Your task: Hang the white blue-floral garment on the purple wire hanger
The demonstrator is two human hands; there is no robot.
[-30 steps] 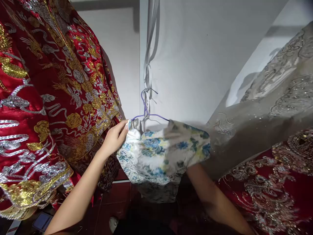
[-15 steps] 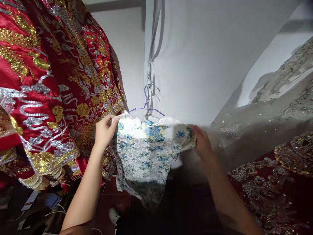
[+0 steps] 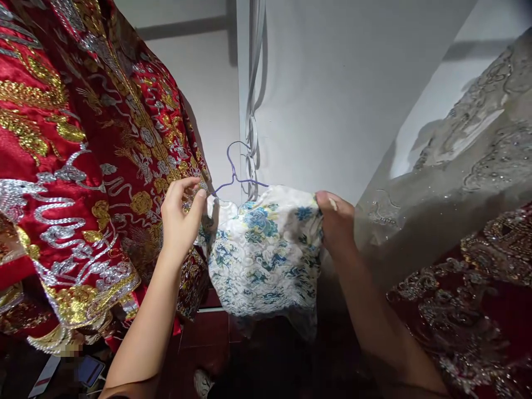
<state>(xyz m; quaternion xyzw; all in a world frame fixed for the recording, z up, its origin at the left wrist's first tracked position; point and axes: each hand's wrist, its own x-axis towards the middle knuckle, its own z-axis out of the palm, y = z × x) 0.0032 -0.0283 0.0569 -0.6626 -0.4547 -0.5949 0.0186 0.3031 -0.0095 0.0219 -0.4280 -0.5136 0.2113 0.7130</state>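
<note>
A small white garment with a blue and green flower pattern [image 3: 264, 255] hangs on a thin purple wire hanger [image 3: 233, 174], whose hook is caught on white cords [image 3: 251, 111] running down the wall corner. My left hand [image 3: 180, 219] pinches the left end of the hanger at the garment's left shoulder. My right hand [image 3: 336, 221] is closed on the garment's right shoulder edge. Both forearms reach up from below.
A red robe with gold and silver embroidery [image 3: 75, 166] hangs close on the left. A grey beaded dress [image 3: 457, 188] and a dark red embroidered garment [image 3: 469, 310] hang on the right. White walls [image 3: 332, 94] stand behind. Dark red floor tiles [image 3: 208, 332] lie below, with small items at bottom left.
My right hand came up from under the garment and took hold of its right shoulder. My left hand shifted slightly left and up along the hanger end. The garment now hangs more spread.
</note>
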